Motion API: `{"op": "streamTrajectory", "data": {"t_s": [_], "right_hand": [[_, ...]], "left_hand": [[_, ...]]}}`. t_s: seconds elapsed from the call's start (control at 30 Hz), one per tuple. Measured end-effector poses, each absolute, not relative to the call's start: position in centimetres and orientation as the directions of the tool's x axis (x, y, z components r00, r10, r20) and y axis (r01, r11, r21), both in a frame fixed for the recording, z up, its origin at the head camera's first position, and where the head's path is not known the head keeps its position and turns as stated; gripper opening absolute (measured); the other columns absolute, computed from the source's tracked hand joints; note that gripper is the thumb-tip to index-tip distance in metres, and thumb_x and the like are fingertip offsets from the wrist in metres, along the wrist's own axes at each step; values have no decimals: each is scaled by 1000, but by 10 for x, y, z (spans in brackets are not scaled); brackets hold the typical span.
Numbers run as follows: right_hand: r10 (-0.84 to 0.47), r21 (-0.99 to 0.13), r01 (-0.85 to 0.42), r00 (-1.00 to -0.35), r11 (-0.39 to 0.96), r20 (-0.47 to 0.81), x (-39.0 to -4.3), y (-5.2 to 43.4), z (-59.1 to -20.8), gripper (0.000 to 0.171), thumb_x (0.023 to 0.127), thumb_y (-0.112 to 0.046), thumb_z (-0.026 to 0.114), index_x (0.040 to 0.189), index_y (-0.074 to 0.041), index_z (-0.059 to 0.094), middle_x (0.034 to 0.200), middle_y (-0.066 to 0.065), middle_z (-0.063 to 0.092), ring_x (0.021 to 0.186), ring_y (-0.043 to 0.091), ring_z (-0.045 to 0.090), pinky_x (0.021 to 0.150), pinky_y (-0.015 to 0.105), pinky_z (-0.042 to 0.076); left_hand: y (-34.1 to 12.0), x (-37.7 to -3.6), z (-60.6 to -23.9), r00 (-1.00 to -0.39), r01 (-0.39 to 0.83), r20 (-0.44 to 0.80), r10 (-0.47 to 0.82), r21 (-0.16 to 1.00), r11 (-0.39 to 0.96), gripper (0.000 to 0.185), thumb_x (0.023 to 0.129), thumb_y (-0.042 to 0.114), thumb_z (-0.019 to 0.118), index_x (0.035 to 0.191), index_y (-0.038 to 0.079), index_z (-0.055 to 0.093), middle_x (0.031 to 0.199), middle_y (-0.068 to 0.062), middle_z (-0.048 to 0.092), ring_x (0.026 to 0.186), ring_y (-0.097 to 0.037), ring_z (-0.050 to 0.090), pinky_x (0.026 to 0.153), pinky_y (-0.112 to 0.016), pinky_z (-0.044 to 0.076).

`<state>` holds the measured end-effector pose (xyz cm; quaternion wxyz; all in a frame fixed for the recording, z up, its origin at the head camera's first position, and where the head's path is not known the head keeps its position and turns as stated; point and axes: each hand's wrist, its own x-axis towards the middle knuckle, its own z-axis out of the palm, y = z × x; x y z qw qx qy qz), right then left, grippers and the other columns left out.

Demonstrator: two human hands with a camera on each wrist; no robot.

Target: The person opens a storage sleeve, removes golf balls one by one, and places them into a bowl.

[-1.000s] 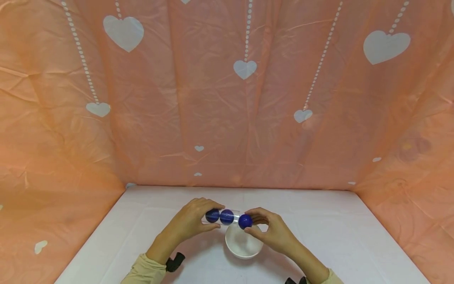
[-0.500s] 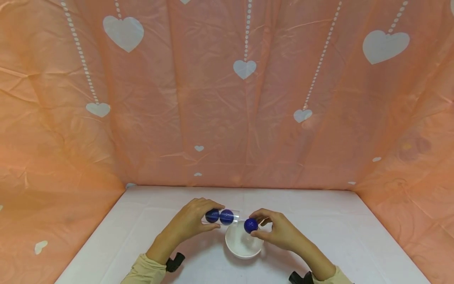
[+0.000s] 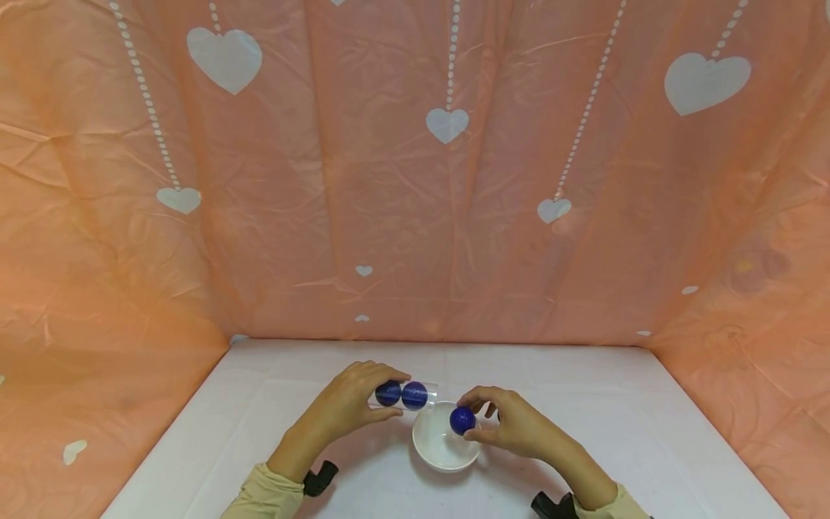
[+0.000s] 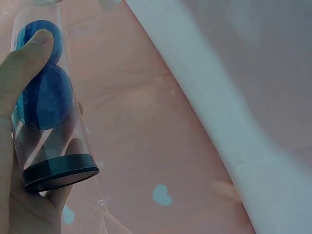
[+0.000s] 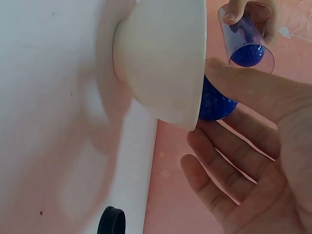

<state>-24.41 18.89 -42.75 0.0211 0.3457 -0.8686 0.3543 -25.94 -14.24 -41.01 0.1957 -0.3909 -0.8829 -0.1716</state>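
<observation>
Head view: a small dark-blue dimpled ball (image 3: 462,420) sits pinched between thumb and fingertips of the right hand (image 3: 512,425), just above the hollow of a round white bowl (image 3: 429,447) that stands on the white table (image 3: 616,432). The left hand (image 3: 350,404) is curled round a clear plastic tube (image 3: 424,396), held level beside the bowl with its open end toward the right hand; two more blue balls (image 3: 402,395) lie inside it, touching each other.

To set the pinched ball down well, the fingers should lower it close to the bowl's floor before loosening, since a drop from the rim may let it bounce or roll out; the tube is best kept level or mouth-up so the other two do not slide free.

The left wrist view shows what the head view does not: a black cap (image 4: 61,172) closing the near end of the tube, and the thumb (image 4: 24,63) pressed along the wall over the balls. The right wrist view shows the bowl from the side, with its narrow foot, the ball (image 5: 217,103) at its rim under the thumb while the other fingers (image 5: 214,180) spread loosely. A small black object (image 5: 111,222) lies on the table there, probably a cap, though too little shows to be sure.
</observation>
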Motion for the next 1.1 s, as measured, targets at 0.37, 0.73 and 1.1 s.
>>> {"op": "streamTrajectory", "data": {"t_s": [0.37, 0.73, 1.1], "right_hand": [[-624, -515, -673, -722, 531, 300, -241, 188, -425, 36, 89, -18, 89, 121, -11, 74, 114, -2, 74, 104, 17, 67, 86, 37, 59], [-633, -519, -689, -705, 505, 320, -242, 190, -431, 32, 91, -13, 87, 119, -9, 74, 113, 0, 75, 103, 17, 66, 88, 39, 60], [-635, -496, -700, -699, 514, 329, -241, 188, -429, 27, 93, -14, 85, 117, -9, 75, 112, 1, 75, 103, 18, 67, 90, 41, 61]], "left_hand": [[-141, -261, -411, -617, 760, 479, 624, 158, 630, 54, 85, 32, 94, 133, 17, 74, 124, 3, 76, 114, -19, 69, 105, -47, 56], [-142, -258, -411, -621, 759, 473, 625, 162, 630, 53, 85, 31, 94, 132, 16, 74, 123, 3, 76, 114, -19, 70, 104, -47, 56], [-140, -259, -411, -601, 773, 484, 636, 150, 616, 54, 84, 31, 94, 131, 16, 74, 122, 3, 76, 111, -17, 70, 101, -44, 57]]}}
